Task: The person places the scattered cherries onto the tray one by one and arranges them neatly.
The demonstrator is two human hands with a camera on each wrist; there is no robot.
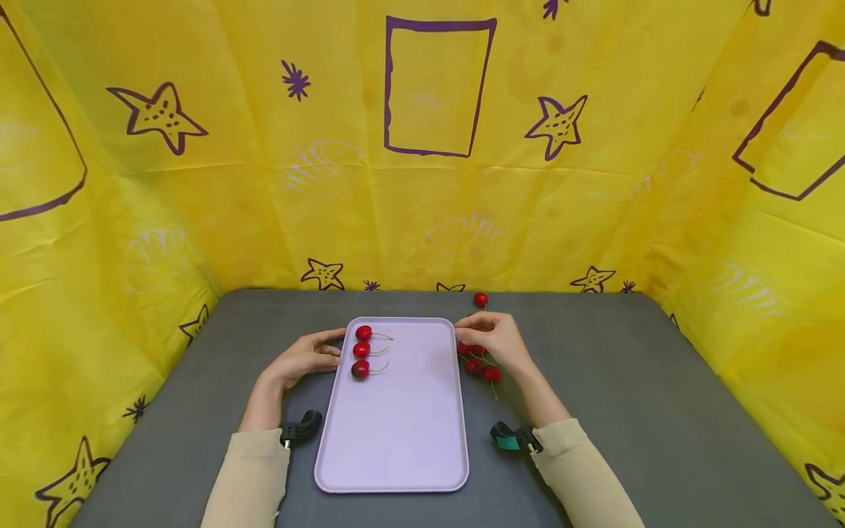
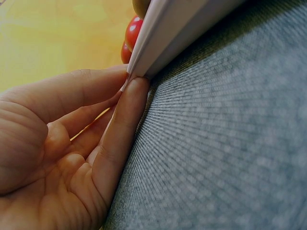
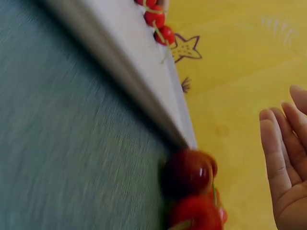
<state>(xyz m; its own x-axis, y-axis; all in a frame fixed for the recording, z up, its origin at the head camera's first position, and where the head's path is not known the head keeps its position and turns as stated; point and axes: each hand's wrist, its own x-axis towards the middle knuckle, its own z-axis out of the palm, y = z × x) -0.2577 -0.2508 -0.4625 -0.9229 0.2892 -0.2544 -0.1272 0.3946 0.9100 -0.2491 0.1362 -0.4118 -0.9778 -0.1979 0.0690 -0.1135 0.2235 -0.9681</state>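
Observation:
A pale lilac tray [image 1: 396, 433] lies on the dark grey table, with three red cherries [image 1: 361, 350] lined up near its upper left, stems pointing right. My left hand [image 1: 306, 357] holds the tray's left edge; in the left wrist view its thumb and a finger meet at the rim [image 2: 144, 57]. Over a loose cluster of cherries [image 1: 474, 367] beside the tray's upper right edge is my right hand [image 1: 496, 341], which hides part of them. The right wrist view has that hand [image 3: 290, 167] with extended fingers and nothing between them, apart from a dark red cherry [image 3: 189, 172].
A single cherry [image 1: 481, 299] lies near the table's back edge, beyond the cluster. Yellow cloth [image 1: 422, 220] with purple drawings encloses the table [image 1: 660, 411] at the back and sides. Both wrists wear black straps [image 1: 301, 427].

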